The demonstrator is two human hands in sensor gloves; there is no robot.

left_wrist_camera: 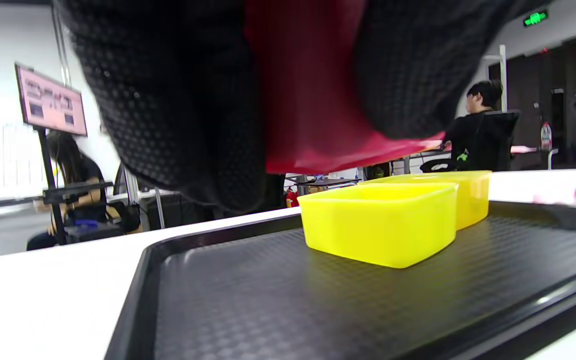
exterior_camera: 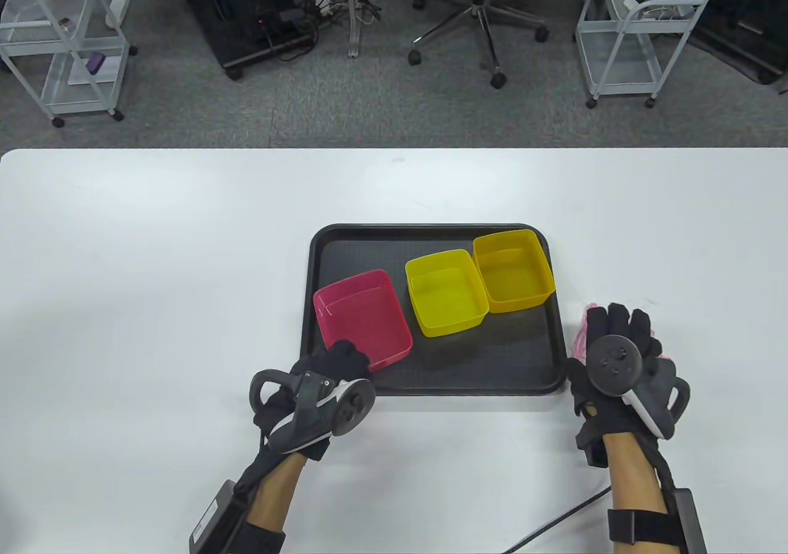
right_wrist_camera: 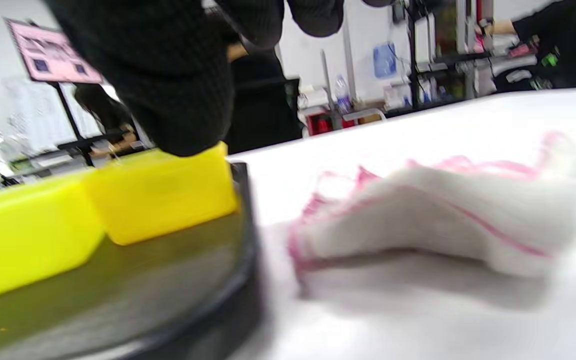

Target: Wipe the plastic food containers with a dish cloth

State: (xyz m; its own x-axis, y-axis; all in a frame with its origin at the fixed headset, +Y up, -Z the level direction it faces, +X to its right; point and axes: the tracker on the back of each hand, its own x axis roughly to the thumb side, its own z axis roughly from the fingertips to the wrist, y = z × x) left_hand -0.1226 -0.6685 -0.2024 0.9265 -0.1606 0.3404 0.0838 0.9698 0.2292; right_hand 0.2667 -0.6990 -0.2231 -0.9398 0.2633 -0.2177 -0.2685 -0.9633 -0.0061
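Observation:
A red container (exterior_camera: 363, 320), a yellow container (exterior_camera: 444, 292) and an orange-yellow container (exterior_camera: 512, 269) sit on a black tray (exterior_camera: 492, 369). My left hand (exterior_camera: 345, 357) grips the red container's near rim. In the left wrist view the red container (left_wrist_camera: 308, 100) sits between my fingers (left_wrist_camera: 178, 110), its near end raised off the tray (left_wrist_camera: 318, 300). A white dish cloth with pink edging (right_wrist_camera: 443, 220) lies on the table just right of the tray. My right hand (exterior_camera: 615, 326) hovers over the cloth (exterior_camera: 579, 335), fingers (right_wrist_camera: 168, 75) apart and not touching it.
The tray's raised rim (right_wrist_camera: 243, 250) stands between the cloth and the containers. White tabletop (exterior_camera: 154, 283) spreads to the left, right and behind the tray. The table's far edge (exterior_camera: 394, 149) gives onto a floor with carts and a chair.

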